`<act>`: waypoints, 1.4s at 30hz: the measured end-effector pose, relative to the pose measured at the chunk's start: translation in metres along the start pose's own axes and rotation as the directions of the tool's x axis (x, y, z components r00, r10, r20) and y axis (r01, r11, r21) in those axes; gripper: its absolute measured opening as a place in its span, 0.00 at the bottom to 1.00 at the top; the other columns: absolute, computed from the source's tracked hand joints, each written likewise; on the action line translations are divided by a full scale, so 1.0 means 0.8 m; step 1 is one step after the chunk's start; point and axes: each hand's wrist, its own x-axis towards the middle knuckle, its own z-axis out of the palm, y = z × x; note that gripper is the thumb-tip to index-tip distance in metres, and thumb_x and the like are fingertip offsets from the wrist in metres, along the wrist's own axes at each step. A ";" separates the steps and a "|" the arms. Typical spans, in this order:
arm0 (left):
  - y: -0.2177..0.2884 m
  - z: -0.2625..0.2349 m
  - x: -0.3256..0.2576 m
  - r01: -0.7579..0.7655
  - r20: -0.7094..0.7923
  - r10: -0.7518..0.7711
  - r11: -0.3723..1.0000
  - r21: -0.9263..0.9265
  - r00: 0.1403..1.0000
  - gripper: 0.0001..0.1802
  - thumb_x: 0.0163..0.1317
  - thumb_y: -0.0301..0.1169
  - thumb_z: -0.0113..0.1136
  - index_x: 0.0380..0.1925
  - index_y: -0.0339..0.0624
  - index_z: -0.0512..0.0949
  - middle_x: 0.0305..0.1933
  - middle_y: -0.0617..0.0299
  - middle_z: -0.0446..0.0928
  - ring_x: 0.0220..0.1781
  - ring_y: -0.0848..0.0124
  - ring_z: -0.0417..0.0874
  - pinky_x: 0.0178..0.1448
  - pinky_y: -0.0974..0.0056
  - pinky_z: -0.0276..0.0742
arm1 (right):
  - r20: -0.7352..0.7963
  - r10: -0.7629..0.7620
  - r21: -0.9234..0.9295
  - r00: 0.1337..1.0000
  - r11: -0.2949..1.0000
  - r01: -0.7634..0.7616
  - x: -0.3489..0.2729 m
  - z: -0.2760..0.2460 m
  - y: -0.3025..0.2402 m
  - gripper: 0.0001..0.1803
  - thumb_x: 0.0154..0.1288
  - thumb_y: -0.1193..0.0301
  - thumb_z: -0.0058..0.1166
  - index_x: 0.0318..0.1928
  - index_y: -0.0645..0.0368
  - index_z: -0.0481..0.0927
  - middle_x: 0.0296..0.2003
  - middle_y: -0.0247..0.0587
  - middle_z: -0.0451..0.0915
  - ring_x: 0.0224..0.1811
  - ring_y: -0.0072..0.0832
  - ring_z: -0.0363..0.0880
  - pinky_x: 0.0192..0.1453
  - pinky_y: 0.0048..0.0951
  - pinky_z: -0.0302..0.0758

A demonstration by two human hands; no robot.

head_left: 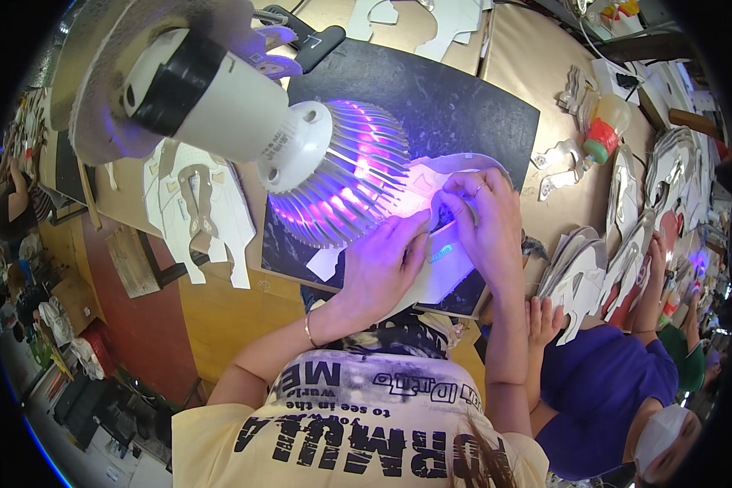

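White panel pinched in fingers; blue-green mark, possibly lettering.

Over my remote feed I see a tan worktable lit violet by a finned lamp, with a wooden stool and red-and-yellow floor leftward.

A finned lamp, its white neck wrapped in black tape, is tilted over a dark slab laid on the tan tabletop. Toward the right, a plastic bottle banded in red is seen near a white box. Beside it, a purple shirt and a white mask are worn by a co-worker. Red and yellow flooring is shown at left, with a cardboard box placed farther out.
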 end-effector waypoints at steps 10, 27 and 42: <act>-0.008 0.000 -0.005 -0.096 0.033 0.097 0.995 -0.034 0.995 0.30 0.63 0.26 0.62 0.66 0.40 0.69 0.38 0.51 0.78 0.32 0.55 0.82 0.35 0.55 0.78 | 0.052 -0.016 0.007 0.999 1.000 0.016 0.007 -0.003 -0.001 0.07 0.64 0.69 0.59 0.40 0.58 0.80 0.37 0.40 0.76 0.45 0.40 0.74 0.51 0.41 0.66; -0.004 -0.007 -0.002 0.008 0.179 -0.021 0.997 0.073 0.984 0.29 0.66 0.28 0.58 0.67 0.37 0.66 0.44 0.51 0.74 0.37 0.53 0.82 0.36 0.53 0.79 | -0.294 0.028 0.176 0.956 0.984 0.025 -0.022 0.028 0.008 0.09 0.56 0.75 0.68 0.39 0.57 0.85 0.34 0.37 0.77 0.37 0.35 0.75 0.41 0.34 0.70; 0.002 -0.008 0.003 0.010 0.115 -0.013 1.000 0.025 0.993 0.31 0.60 0.22 0.64 0.65 0.37 0.71 0.34 0.57 0.75 0.34 0.60 0.77 0.43 0.57 0.70 | -0.091 0.025 0.150 0.996 0.989 -0.011 -0.001 0.010 0.007 0.08 0.58 0.72 0.66 0.35 0.59 0.80 0.35 0.38 0.75 0.43 0.38 0.73 0.52 0.39 0.65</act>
